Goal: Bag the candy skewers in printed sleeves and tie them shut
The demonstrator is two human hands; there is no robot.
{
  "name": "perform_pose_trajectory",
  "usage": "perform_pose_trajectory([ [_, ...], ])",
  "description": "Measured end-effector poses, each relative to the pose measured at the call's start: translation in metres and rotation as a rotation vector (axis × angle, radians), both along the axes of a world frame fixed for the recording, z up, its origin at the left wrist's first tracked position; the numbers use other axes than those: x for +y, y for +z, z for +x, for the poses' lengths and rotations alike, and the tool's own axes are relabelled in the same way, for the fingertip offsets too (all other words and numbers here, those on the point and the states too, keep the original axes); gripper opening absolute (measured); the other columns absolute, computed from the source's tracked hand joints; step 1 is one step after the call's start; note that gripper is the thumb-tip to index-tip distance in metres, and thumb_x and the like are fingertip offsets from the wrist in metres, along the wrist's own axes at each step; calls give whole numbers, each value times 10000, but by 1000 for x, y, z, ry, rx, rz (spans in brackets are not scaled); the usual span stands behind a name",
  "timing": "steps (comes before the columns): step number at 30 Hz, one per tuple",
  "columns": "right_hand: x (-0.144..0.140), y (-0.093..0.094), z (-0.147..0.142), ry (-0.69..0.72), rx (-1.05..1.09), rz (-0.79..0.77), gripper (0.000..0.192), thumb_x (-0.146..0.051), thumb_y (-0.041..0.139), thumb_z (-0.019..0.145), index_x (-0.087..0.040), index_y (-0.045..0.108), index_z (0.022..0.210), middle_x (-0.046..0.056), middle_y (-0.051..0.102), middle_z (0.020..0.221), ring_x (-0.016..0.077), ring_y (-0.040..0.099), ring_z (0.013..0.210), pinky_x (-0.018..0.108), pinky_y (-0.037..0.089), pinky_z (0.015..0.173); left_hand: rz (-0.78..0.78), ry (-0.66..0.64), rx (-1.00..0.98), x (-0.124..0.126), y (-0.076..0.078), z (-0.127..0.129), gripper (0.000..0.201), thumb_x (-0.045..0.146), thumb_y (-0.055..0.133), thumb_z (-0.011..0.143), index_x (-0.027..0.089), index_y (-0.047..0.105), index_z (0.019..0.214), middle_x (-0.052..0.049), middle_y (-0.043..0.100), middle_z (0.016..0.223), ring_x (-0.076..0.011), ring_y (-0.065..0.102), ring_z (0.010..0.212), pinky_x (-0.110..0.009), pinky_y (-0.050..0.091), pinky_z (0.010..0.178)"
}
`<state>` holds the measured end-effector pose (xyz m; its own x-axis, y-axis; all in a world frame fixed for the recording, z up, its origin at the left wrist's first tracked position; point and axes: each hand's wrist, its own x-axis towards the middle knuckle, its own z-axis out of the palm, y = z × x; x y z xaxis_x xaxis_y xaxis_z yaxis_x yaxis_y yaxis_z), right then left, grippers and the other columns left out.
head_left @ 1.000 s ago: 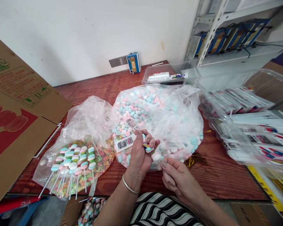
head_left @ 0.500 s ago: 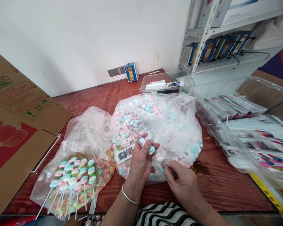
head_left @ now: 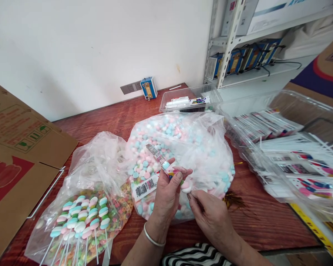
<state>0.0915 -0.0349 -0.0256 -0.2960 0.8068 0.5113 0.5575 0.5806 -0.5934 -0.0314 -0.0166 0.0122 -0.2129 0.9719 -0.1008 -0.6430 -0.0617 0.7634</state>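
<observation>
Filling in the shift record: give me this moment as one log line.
left hand: holds wrapped stick | right hand: pinches pink-white candy at stick end | behind: candy bag | left: finished lollipops

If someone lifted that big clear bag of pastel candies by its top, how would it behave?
The big clear bag would probably sag and shift: its film is thin, crumpled and floppy. It looks fairly heavy, being packed with loose candies. Its mouth seems open near the left hand, so pieces might spill or roll out.
</observation>
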Motion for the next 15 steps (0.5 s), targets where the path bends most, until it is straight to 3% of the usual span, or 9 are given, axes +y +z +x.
perform_pose_trajectory([
  [3,-1,0,1,49,92,-176,212,-198,456,958,-197,551,768,-29,543,615,112,511,531,218,364,530,22,-28,-22,1,-1,-2,486,230,730,793,234,529,1235,-15,698,922,-206,681,981,-442,388,1065],
  [6,-1,0,3,44,138,-212,177,-212,475,947,-191,573,800,-32,555,632,109,515,542,210,377,534,52,-53,-154,8,1,-12,578,386,771,745,233,542,1253,-84,665,1171,-270,595,1176,-446,389,1070],
  [8,0,0,4,55,152,-224,180,-218,484,943,-191,579,793,-34,560,632,109,520,546,206,383,535,58,-37,-275,15,3,-21,587,478,748,741,215,569,1235,-98,636,1234,-281,571,1205,-441,422,1047],
  [10,0,1,3,83,162,-247,194,-221,481,947,-193,580,783,-35,566,632,109,529,553,202,388,535,40,-12,-355,23,4,-28,489,437,723,785,192,602,1190,-70,678,1092,-224,643,1064,-412,469,1003],
  [12,0,3,2,99,152,-254,186,-222,475,955,-192,588,810,-33,581,641,110,545,557,203,395,534,18,-6,-394,30,6,-30,332,314,693,838,172,627,1131,6,655,818,-112,659,761,-322,528,887],
  [15,-1,5,3,53,40,-107,148,-244,490,961,-161,611,948,-2,636,697,134,582,574,239,401,551,-25,29,-434,35,9,-25,167,212,647,877,150,638,1032,85,470,602,-19,472,479,-186,505,641],
])
